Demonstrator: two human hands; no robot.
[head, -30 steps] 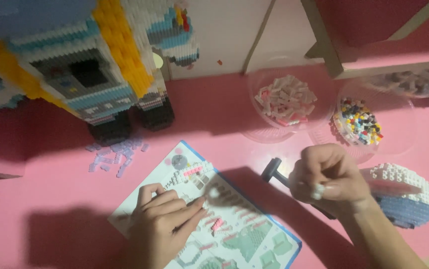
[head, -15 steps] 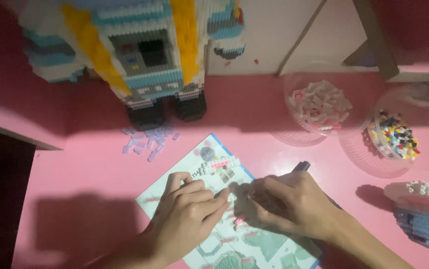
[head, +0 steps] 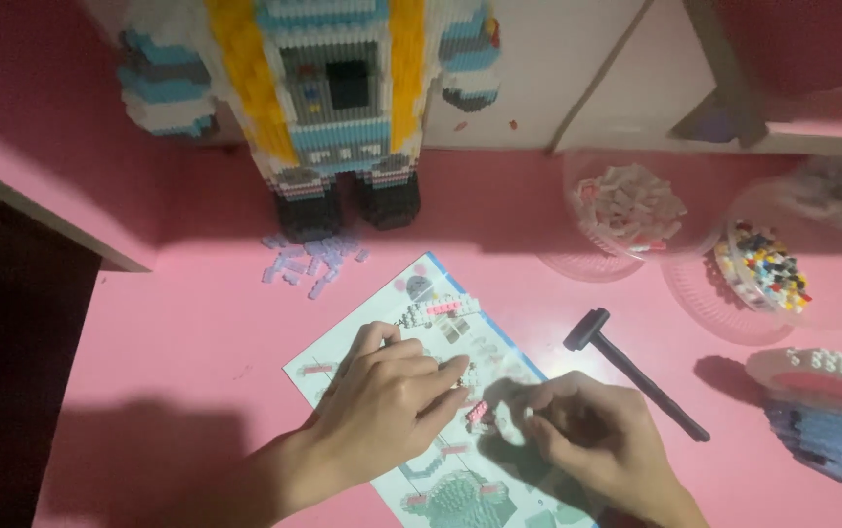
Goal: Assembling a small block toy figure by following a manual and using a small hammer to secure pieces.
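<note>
Pink desk (head: 196, 342) fills the head view, with a printed instruction sheet (head: 421, 391) lying on it under both hands. The left hand (head: 382, 406) rests flat-ish on the sheet, fingers curled together and pointing at a small pink-and-white brick cluster (head: 478, 413) that sits on the sheet between the two hands; whether it pinches the cluster I cannot tell. The right hand (head: 597, 435) has come down beside it, fingertips bunched narrowly at the cluster's other side (a second ago it was up by the blue-and-white dome (head: 832, 411), holding the small black hammer). That hammer (head: 631, 367) now lies on the desk just beside the right hand, so both hands are free for fine brick work. Farther back stands a large block robot model (head: 333, 108), loose lilac bricks (head: 309, 262) at its feet. Two clear tubs sit at right: pale bricks (head: 628, 203) in one, mixed colours (head: 768, 269) in the other.
</note>
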